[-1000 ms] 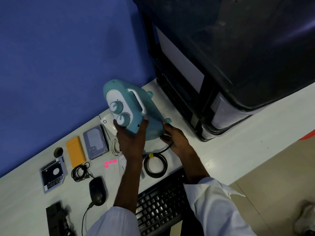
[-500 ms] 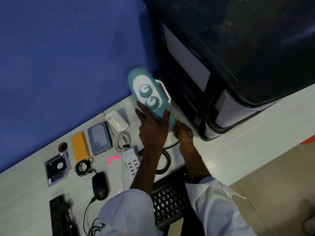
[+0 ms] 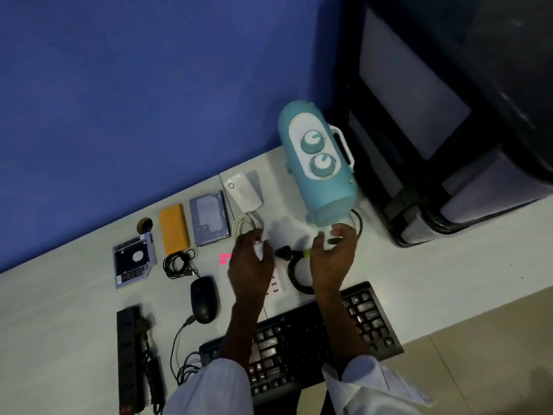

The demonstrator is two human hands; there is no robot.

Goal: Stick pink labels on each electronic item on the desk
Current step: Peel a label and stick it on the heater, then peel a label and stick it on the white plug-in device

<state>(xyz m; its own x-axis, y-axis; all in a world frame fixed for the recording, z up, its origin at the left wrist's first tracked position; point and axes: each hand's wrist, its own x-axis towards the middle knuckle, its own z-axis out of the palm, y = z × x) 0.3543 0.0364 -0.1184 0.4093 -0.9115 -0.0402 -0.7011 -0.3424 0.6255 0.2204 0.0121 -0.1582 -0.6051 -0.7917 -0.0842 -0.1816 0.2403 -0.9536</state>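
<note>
standing by back edge, teal heater, left hand, right hand near

Teal appliance with 2 knobs stands on desk; left hand, right hand near its base.

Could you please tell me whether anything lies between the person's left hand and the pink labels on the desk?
Nothing visible does. The left hand hangs right beside the pink labels, its edge hiding part of them; the black mouse lies nearer the person, off that path.
</note>
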